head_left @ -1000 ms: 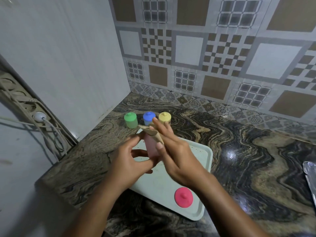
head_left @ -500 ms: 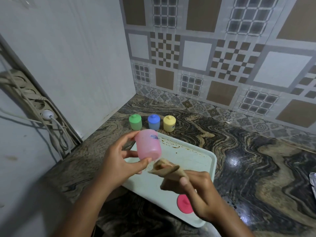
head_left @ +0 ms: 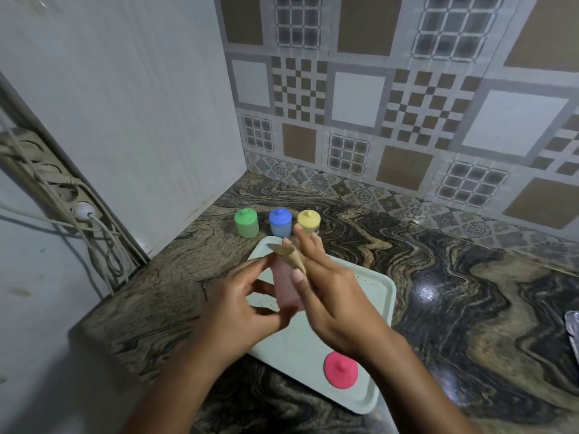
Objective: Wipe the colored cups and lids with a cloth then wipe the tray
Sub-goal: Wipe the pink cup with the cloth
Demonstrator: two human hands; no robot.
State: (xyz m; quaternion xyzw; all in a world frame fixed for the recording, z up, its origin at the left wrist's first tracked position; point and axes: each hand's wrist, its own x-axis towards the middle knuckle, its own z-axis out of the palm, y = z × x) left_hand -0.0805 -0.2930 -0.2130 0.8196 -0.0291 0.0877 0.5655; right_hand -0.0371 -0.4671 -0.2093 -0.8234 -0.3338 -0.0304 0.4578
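left hand grips the pink cup, right hand pinches the cloth; best to turn the cup fully while rubbing.

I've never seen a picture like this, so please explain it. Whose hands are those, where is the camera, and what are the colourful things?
There is no machine here, just a person. The camera sits on the person's head and looks down, so you see their own two hands. The left hand holds a pink cup, and the right hand holds a brown cloth at its top. Under them a pale tray lies on a swirly stone counter, with a pink lid resting on it. Behind the tray stand a green cup, a blue cup and a yellow cup, each with its lid on.
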